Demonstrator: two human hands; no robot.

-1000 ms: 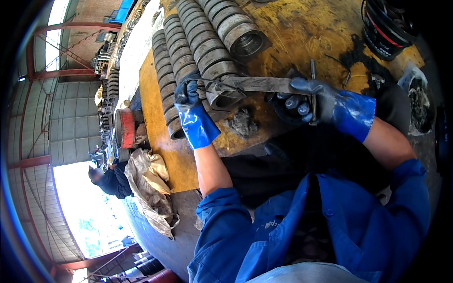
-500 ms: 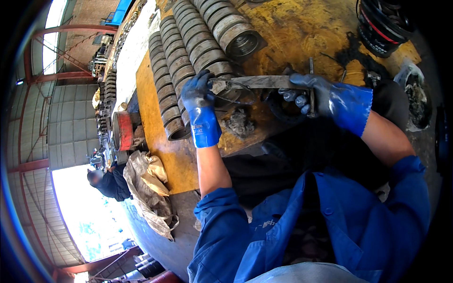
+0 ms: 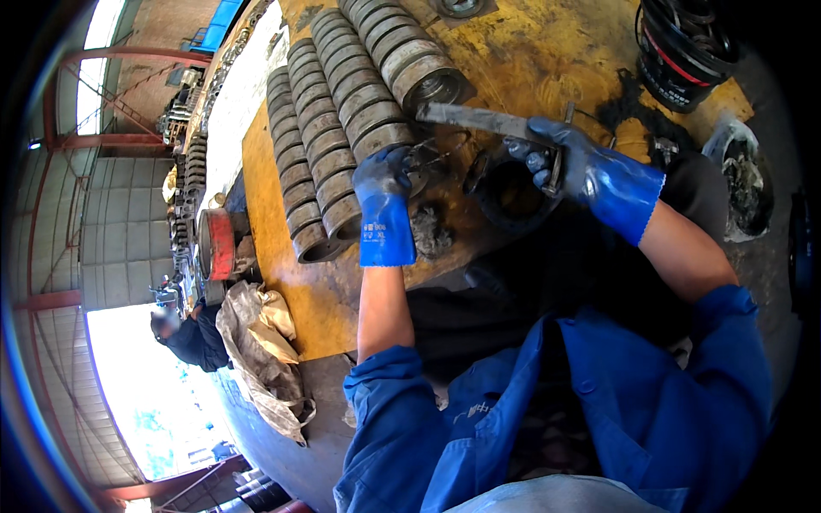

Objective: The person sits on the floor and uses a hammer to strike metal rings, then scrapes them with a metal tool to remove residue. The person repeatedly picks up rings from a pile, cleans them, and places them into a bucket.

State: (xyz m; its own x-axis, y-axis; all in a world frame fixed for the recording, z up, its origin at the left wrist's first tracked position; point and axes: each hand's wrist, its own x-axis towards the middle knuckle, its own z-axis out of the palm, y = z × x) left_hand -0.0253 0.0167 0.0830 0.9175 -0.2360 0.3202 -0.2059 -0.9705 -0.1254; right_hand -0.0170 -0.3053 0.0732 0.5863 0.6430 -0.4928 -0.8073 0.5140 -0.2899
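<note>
In blue rubber gloves, both my hands are over the yellow, stained worktop. My right hand (image 3: pixel 560 158) is closed round one end of a long flat grey metal bar (image 3: pixel 470 118); a narrow crosswise piece shows by the palm. The bar's free end points left, close to a row of metal rings. My left hand (image 3: pixel 383 178) is closed, its fingertips on a thin dark wire-like loop (image 3: pixel 445 154) whose exact kind I cannot make out. Under my right hand lies a dark round ring-shaped part (image 3: pixel 513 201). A grey rag-like wad (image 3: pixel 432 231) lies beside my left glove.
Several rows of stacked metal rings (image 3: pixel 363 90) run away from me on the yellow worktop (image 3: pixel 530 51). A black bucket (image 3: pixel 680 64) of metal parts stands far right, near a plastic bag (image 3: pixel 742 179). At left are a red-sided drum (image 3: pixel 221 244), a crumpled sack (image 3: pixel 256 338) and another person (image 3: pixel 197 333).
My left hand has dropped toward me and slightly right, away from the bar's end. The bar has tilted and come down, its free end now by the ring stacks.
</note>
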